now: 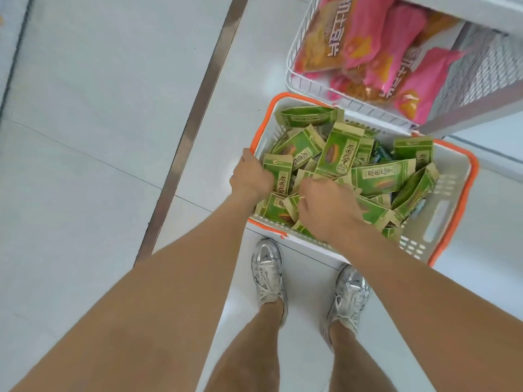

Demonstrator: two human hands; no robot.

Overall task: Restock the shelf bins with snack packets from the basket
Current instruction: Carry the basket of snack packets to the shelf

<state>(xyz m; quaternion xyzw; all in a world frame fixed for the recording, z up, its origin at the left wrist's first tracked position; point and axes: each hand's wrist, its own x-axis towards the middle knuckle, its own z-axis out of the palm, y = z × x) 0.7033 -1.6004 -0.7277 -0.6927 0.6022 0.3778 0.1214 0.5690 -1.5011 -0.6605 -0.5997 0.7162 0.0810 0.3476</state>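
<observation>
We see both hands only from the back, so most of the fingers are hidden. The left hand (250, 176) sits at the left rim of the basket (452, 199), with its fingers turned down and away behind the knuckles, against an upright packet. We cannot tell whether they hold it or only rest there. The right hand (325, 205) is bunched in the near middle of the pile, its fingers curled tight around the green packets (339, 154) under it. The fingertips are buried among the wrappers.

The basket's far edge is covered by the wire bin (294, 66) above it. Both the bin and its shelf (486, 15) are cut off by the upper right corner of the frame. The print on the wrappers is too small for us to read with confidence.

The basket is white with an orange rim and stands on the floor (85, 94) at centre right. It is filled with a loose heap of green packets lying at all angles, with some darker wrappers showing between them at the far side. The white wire bin holds pink packets (396, 52) with yellow panels, stacked and leaning on each other.

Two silver shoes (267, 274) stand just in front of the basket. A metal strip (195, 108) runs diagonally across the floor to its left.
</observation>
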